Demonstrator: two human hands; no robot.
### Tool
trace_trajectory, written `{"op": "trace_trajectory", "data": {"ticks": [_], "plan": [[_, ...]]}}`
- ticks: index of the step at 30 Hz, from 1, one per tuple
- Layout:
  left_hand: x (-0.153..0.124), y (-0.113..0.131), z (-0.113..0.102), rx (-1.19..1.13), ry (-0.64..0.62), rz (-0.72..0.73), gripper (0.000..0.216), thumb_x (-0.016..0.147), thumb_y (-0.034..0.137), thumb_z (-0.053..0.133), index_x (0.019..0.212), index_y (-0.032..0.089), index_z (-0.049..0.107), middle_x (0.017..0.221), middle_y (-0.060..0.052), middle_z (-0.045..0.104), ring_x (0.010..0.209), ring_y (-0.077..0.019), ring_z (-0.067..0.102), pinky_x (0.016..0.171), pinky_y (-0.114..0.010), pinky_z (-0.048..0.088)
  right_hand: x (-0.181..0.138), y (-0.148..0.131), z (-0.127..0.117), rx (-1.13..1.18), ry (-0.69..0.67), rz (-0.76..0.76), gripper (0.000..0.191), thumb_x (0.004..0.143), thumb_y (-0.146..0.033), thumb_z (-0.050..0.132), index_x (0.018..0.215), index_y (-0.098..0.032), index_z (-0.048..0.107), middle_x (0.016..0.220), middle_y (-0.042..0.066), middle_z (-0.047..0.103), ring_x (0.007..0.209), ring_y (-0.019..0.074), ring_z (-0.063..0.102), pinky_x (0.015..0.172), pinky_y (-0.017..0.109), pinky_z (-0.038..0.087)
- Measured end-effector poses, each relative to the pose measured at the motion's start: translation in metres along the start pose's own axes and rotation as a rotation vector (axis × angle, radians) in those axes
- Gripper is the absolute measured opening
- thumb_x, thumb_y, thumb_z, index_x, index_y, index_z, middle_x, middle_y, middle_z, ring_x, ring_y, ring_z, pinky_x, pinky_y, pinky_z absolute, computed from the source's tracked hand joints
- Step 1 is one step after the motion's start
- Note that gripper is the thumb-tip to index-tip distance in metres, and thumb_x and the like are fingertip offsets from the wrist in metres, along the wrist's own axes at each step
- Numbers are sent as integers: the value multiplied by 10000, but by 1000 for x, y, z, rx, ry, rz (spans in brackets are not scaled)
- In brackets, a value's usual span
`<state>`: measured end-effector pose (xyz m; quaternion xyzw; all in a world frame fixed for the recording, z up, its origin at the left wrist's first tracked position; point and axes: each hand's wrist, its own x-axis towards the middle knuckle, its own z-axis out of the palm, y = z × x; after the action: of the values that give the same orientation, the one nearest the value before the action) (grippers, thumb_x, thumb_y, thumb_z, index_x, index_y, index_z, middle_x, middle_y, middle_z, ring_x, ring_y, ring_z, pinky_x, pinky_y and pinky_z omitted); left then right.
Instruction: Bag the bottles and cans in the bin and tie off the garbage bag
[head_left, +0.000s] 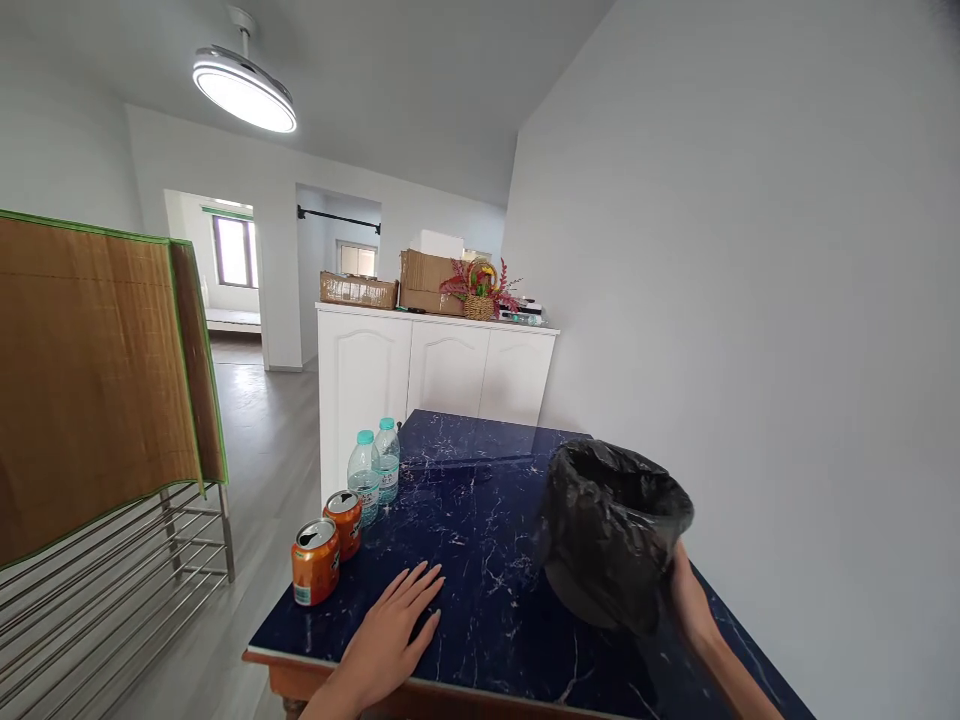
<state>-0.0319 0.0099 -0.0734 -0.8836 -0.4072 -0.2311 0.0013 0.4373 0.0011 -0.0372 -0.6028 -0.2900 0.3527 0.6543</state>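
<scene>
My left hand [394, 635] lies on the dark blue marbled tabletop [465, 560] near its front edge, fingers stretched out and nothing in them. To its left, two orange drink cans [316, 562] stand with their tops opened. Behind them are two clear bottles with turquoise caps [364, 475], partly filled. At the right, my right hand [688, 600] holds the side of a trash bin lined with a black plastic bag [600, 540]. Most of that hand's fingers are hidden by the bin. The bin looks slightly tilted and blurred, its mouth facing up.
A white cabinet [450, 370] stands beyond the table, bearing cardboard boxes [431, 280] and a flower basket [480, 303]. The plain wall [750, 300] runs along the right. On the left is a metal rack [199, 545] with a brown mat [90, 380] draped over it.
</scene>
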Motion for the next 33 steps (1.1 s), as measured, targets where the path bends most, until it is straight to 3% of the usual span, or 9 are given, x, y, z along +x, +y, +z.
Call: {"op": "trace_trajectory", "data": {"ticks": [5,8,10,13,16,20,26,30,33], "plan": [[1,1,2,-8,-1,2,516,1113,398,483,1626,381,444,1648,10,495,1539,-264,458,1268,-519,420,-24,9,53,-19,-217,-25,981,881,-910,480,1594,-239,543,1630,16,519,1559,330,412,1269,457,376],[2,2,1,-1,-36,-19,510,1116,410,468,1624,365,451,1655,6,484,1549,-267,443,1274,-540,405,-40,14,68,-19,-346,-83,884,917,-850,527,1599,-288,524,1691,-15,432,1587,299,365,1299,464,309],[4,4,0,-1,-52,-29,502,1117,410,463,1616,353,468,1654,-2,487,1550,-270,441,1276,-548,399,-46,20,68,-23,-401,-142,809,952,-805,528,1601,-322,517,1714,-18,401,1584,295,375,1306,472,292],[5,8,-4,-7,-67,-41,490,1118,398,453,1603,337,493,1648,-13,498,1552,-271,439,1277,-555,394,-48,38,55,-42,-402,-211,721,979,-751,540,1567,-333,555,1659,36,503,1459,312,554,1227,474,434],[4,11,-7,-8,-76,-51,477,1113,377,450,1582,331,522,1641,-18,515,1547,-277,450,1272,-566,400,-44,61,36,-141,-365,-235,687,915,-773,613,1359,-256,702,1385,121,724,1152,327,752,1015,452,598],[8,18,-21,-2,-28,-52,389,1075,310,494,1422,306,670,1522,-44,650,1429,-279,594,1193,-510,507,-47,75,19,-241,-429,-259,543,900,-726,670,1071,-221,774,1063,106,800,967,299,783,906,397,616],[55,33,-92,127,227,-114,302,1071,318,461,1184,248,732,1124,-92,775,1050,-272,721,971,-454,558,-61,64,17,-356,-481,-315,461,969,-665,609,1063,-243,768,999,90,797,935,277,777,776,325,607],[111,25,-153,344,379,-181,287,1067,337,463,1190,214,692,1160,-121,751,1095,-319,679,967,-474,512,-61,63,16,-356,-488,-282,495,953,-707,595,1062,-254,762,1006,95,795,940,284,777,760,325,614],[155,2,-184,527,334,-320,359,1071,350,435,1315,186,642,1305,-163,704,1229,-371,617,1015,-502,469,-59,67,15,-370,-516,-247,513,953,-729,571,1080,-265,749,1028,101,787,945,285,769,762,334,617]]}}
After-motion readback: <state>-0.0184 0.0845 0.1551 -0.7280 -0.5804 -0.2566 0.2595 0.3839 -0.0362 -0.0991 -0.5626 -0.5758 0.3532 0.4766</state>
